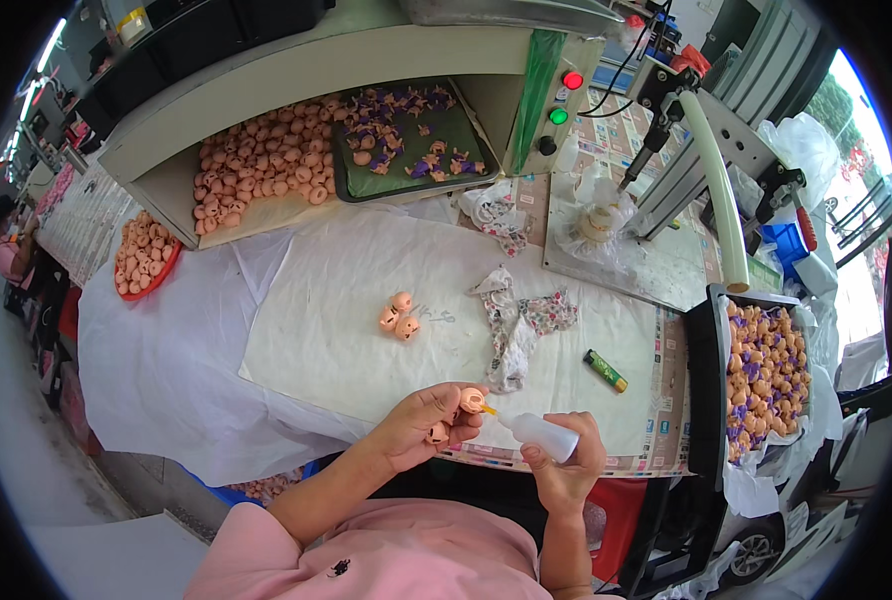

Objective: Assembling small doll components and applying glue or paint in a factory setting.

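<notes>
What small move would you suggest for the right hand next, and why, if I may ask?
Probably gently pressing the white squeeze bottle in the right hand, since its yellow nozzle points at the upper peach toy head held in the left hand.

We find one peach-coloured round piece [436, 434] partly covered by the left hand [415, 427], and part of the white plastic squeeze bottle [541, 436] masked by the right hand [572, 463]. The white-sheeted table [311, 340] partly hides a blue plastic bin [224, 493]; the upper edge cuts off a grey metal tray [511, 11].
</notes>
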